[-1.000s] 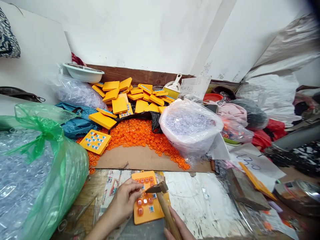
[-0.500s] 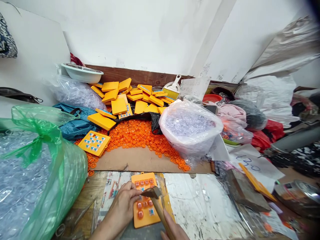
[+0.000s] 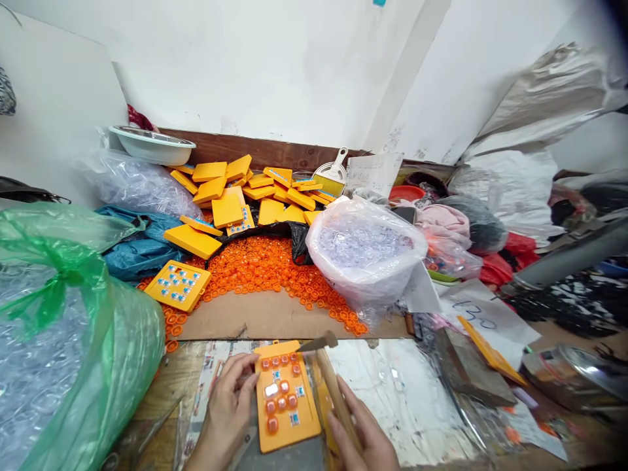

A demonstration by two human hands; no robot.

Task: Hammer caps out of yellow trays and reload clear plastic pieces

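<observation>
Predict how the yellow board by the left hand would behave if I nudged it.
The yellow board is probably stiff, judging by its straight edges. It would likely slide rather than roll, since it appears to lie on its broad, flat face. It may be fairly light for its size, as it looks like thin plastic.

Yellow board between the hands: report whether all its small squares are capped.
Not all. Orange caps sit on several spots of the yellow board, but at least three blue-and-white squares show uncovered.
</observation>
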